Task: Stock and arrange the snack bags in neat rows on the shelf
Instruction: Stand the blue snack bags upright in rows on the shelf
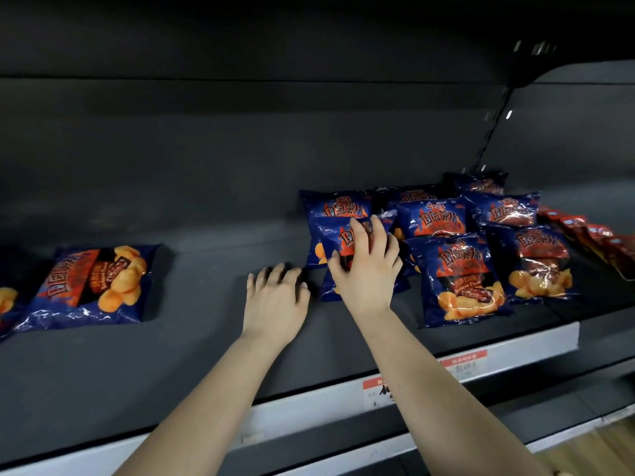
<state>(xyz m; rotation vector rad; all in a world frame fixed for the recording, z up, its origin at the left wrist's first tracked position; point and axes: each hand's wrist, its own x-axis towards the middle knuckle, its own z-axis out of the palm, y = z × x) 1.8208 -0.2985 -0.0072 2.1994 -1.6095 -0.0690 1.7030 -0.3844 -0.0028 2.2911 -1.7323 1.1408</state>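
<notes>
Under fingers (378, 231) of our right hand (366, 269), spread and curled: snack bag (328, 233), gripped by its face. Right of fingertips: stocked bags (457, 276), rows overlapping. Left hand (276, 298) fingers loosely spread, flat on shelf (206, 338), just left of bag. Risk, we judge: slick film slips grip, bag knocks neighbours askew.

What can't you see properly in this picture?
Head view:
1. Front of the blue bag, mostly covered by the right hand.
2. Price labels on the shelf edge, print too small.
3. Leftmost bag, cut off by the frame edge.
4. Red packets at far right, blurred.
</notes>
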